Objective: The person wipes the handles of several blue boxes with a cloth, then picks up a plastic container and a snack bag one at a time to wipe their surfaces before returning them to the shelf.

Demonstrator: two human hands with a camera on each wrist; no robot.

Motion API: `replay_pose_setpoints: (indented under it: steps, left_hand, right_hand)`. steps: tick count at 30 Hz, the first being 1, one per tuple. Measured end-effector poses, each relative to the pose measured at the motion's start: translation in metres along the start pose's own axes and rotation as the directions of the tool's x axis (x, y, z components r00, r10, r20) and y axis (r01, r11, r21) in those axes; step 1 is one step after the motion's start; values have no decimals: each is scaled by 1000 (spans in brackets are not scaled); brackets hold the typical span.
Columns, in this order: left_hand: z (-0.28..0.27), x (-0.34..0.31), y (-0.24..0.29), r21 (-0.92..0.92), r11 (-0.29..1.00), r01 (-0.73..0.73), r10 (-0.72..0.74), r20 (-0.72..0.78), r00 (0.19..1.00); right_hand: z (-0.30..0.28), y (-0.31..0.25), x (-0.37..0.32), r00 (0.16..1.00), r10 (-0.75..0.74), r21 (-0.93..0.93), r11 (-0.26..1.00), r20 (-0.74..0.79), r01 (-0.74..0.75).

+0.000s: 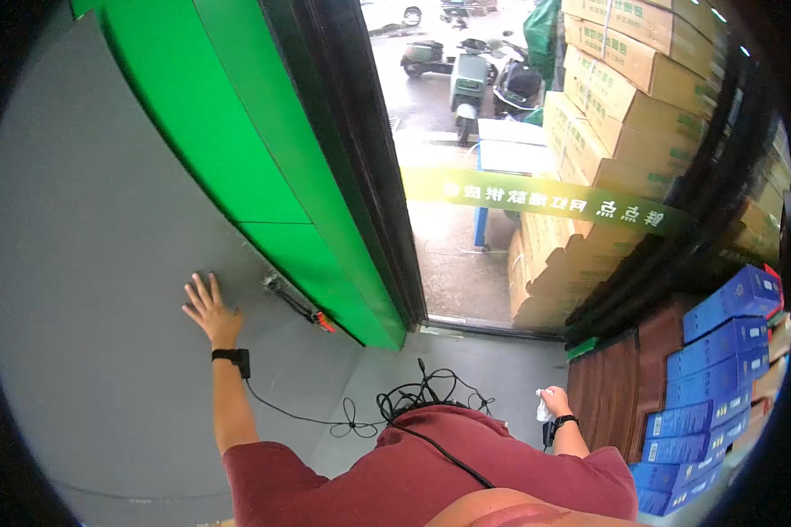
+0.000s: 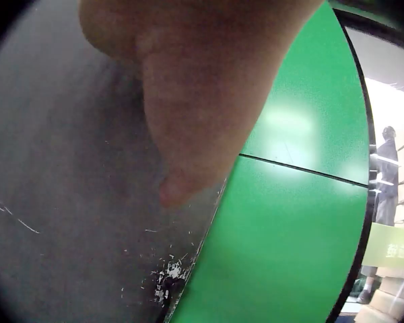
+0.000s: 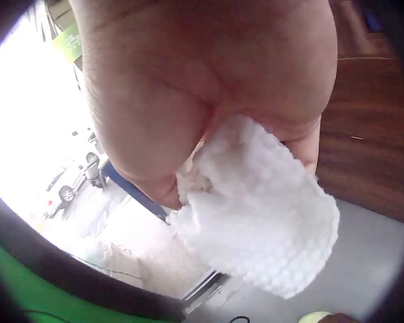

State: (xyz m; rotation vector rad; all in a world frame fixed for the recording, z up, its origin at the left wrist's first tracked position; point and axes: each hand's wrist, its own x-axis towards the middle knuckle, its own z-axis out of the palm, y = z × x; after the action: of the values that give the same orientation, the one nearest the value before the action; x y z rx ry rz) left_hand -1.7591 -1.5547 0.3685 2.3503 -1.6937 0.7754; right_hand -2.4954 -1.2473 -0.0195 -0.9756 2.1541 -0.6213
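With its fingers spread, my left hand (image 1: pixel 209 309) rests on a large grey panel (image 1: pixel 105 220), left of the green frame (image 1: pixel 264 167). In the left wrist view the palm and thumb lie over the panel, close to its edge. White scuffs (image 2: pixel 168 272) mark the panel near that edge. My right hand (image 1: pixel 555 402) is low on the right, beside a brown wood-look surface (image 1: pixel 620 386). It grips a crumpled white cloth (image 3: pixel 256 208) with a dimpled texture, which hangs out from the palm. The fingertips holding it are partly hidden behind the cloth and palm.
Black cables (image 1: pixel 404 402) loop in front of my body, one running to the left wrist. A black-and-orange fitting (image 1: pixel 312 314) sits at the panel's edge. Blue boxes (image 1: pixel 703 378) stack at right. Beyond the glass stand cartons (image 1: pixel 624 97), a white-topped table (image 1: pixel 511 147) and scooters (image 1: pixel 468 83).
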Motion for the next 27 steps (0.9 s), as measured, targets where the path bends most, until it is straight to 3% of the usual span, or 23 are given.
replay_pose_setpoints:
  steps: [5,9,13,15,17,23,27]
  left_hand:
    - [28,26,-24,-31,999,19,-20,-15,1000]
    - [41,43,-45,12,999,35,-35,59,998]
    - [65,59,-69,11,999,33,-33,10,999]
    - [71,63,-75,-20,998,53,-53,35,998]
    - [87,70,-90,-28,999,28,-28,9,1000]
    - [95,72,-82,72,996,60,-65,57,996]
    - [96,68,-77,41,997,72,-74,61,995]
  right_hand:
    - [18,24,-46,983,176,71,982,-48,-173]
    - [37,31,-64,973,225,62,973,-46,-222]
    - [44,19,-78,963,267,100,960,-33,-262]
    - [49,13,-82,961,274,99,958,-41,-269]
    - [52,8,-86,979,189,12,982,-75,-189]
    - [62,4,-103,972,225,66,973,-71,-220]
    - [66,7,-108,967,242,13,970,-82,-242]
